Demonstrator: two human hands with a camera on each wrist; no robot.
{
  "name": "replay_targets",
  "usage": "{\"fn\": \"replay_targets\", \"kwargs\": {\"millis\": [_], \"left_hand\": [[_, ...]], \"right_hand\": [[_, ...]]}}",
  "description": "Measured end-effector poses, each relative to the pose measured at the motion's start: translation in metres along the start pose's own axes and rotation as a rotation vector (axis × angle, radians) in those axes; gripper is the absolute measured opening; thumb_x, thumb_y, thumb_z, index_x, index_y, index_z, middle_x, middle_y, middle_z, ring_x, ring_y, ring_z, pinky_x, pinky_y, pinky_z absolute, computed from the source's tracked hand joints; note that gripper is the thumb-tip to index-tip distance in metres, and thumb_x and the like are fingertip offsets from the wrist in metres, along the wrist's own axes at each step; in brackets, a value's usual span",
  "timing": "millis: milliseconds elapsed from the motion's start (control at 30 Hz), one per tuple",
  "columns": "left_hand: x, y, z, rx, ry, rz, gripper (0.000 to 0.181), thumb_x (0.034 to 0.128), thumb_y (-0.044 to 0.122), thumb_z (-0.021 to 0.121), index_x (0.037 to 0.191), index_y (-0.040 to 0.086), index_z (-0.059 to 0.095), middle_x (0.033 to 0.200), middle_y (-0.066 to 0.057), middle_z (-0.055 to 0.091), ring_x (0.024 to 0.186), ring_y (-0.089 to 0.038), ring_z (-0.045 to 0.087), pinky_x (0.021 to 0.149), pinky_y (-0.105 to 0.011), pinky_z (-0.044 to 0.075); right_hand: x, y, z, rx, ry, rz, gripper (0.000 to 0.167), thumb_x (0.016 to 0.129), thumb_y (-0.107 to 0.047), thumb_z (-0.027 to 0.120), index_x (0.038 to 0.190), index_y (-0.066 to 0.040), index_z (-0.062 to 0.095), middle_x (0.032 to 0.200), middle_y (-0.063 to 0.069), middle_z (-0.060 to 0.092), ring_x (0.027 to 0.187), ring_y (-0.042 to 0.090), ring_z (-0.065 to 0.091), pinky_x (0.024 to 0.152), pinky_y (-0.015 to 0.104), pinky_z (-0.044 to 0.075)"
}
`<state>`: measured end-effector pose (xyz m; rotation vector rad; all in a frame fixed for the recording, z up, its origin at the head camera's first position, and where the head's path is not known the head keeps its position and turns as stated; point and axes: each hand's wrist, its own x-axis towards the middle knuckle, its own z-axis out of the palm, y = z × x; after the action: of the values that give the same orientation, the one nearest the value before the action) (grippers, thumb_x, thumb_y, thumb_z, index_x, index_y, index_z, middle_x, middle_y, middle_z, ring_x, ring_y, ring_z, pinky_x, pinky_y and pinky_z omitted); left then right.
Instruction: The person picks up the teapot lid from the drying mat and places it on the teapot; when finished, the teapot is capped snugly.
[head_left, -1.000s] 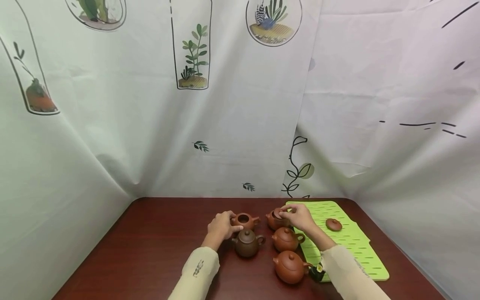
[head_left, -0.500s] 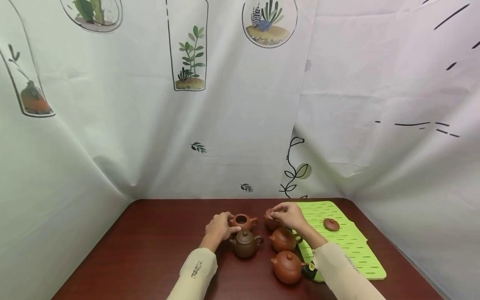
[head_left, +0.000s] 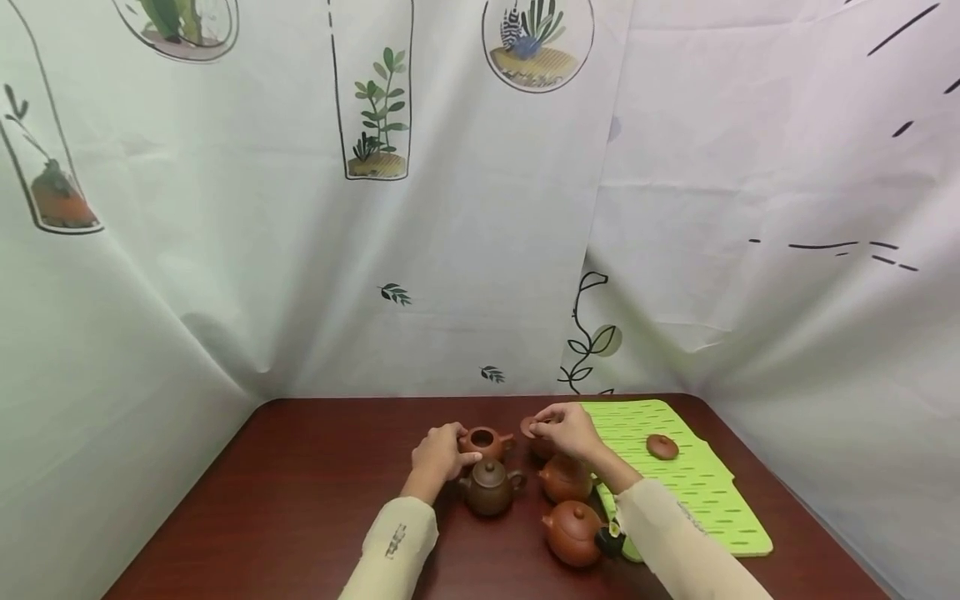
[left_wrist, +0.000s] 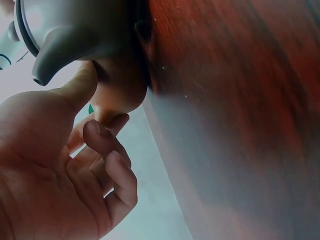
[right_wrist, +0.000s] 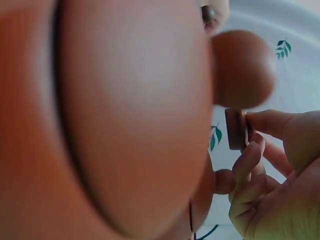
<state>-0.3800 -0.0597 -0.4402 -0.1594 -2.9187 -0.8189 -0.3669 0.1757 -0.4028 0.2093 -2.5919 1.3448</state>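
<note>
In the head view, my left hand (head_left: pixel 437 454) grips the left side of a lidless reddish-brown teapot (head_left: pixel 489 443), its dark round opening facing up. The left wrist view shows the thumb against that teapot's body (left_wrist: pixel 120 82), fingers curled by its end. A dark brown lidded teapot (head_left: pixel 490 488) stands just in front of it. My right hand (head_left: pixel 573 429) pinches a small round lid (head_left: pixel 528 427), whose edge shows in the right wrist view (right_wrist: pixel 235 129). This lid is above and left of another reddish teapot (head_left: pixel 542 451), mostly hidden by the hand.
Two lidded reddish teapots, a middle one (head_left: pixel 564 478) and a front one (head_left: pixel 573 533), stand below the right forearm. A loose lid (head_left: pixel 662 447) lies on the green slotted mat (head_left: pixel 720 500). A small black object (head_left: pixel 609 542) sits by the front teapot. White cloth (head_left: pixel 450 250) surrounds the table.
My right hand has moved left, taking the lid from over the back right teapot's opening to its left side. The left hand keeps its grip on the lidless teapot.
</note>
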Motion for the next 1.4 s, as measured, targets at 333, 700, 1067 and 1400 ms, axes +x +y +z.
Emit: {"fn": "replay_targets", "kwargs": {"millis": [333,700,1067,1400], "left_hand": [[0.000,0.000,0.001,-0.004,0.012,-0.009,0.050,0.0814,0.039,0.081,0.122,0.015,0.067,0.104,-0.004,0.068,0.094,-0.029,0.066,0.076,-0.051,0.051],[-0.001,-0.001,0.001,-0.012,0.008,-0.016,0.051,0.0801,0.040,0.082,0.123,0.015,0.067,0.106,-0.005,0.068,0.094,-0.029,0.066,0.076,-0.051,0.052],[-0.001,0.000,0.003,-0.010,0.005,-0.033,0.050,0.0798,0.042,0.081,0.121,0.018,0.068,0.104,-0.002,0.068,0.097,-0.028,0.066,0.078,-0.050,0.051],[0.000,-0.002,0.002,-0.018,0.005,-0.033,0.050,0.0794,0.043,0.082,0.121,0.019,0.067,0.104,-0.002,0.068,0.096,-0.027,0.066,0.074,-0.048,0.051]], "right_hand": [[0.004,-0.001,0.008,-0.026,-0.017,-0.046,0.004,0.083,-0.009,0.079,0.083,-0.005,0.076,0.070,0.000,0.066,0.062,0.012,0.057,0.054,0.028,0.046],[0.008,-0.002,0.006,-0.042,-0.035,-0.055,0.007,0.086,-0.012,0.078,0.084,-0.005,0.076,0.069,0.000,0.063,0.058,0.015,0.051,0.051,0.029,0.042],[0.009,-0.012,0.009,-0.060,-0.065,-0.036,0.006,0.087,-0.011,0.077,0.086,-0.005,0.076,0.072,0.002,0.065,0.064,0.015,0.056,0.056,0.031,0.046],[0.011,-0.021,0.011,-0.065,-0.084,-0.032,0.006,0.086,-0.012,0.076,0.084,-0.006,0.076,0.075,0.001,0.066,0.067,0.015,0.058,0.060,0.032,0.048]]}}
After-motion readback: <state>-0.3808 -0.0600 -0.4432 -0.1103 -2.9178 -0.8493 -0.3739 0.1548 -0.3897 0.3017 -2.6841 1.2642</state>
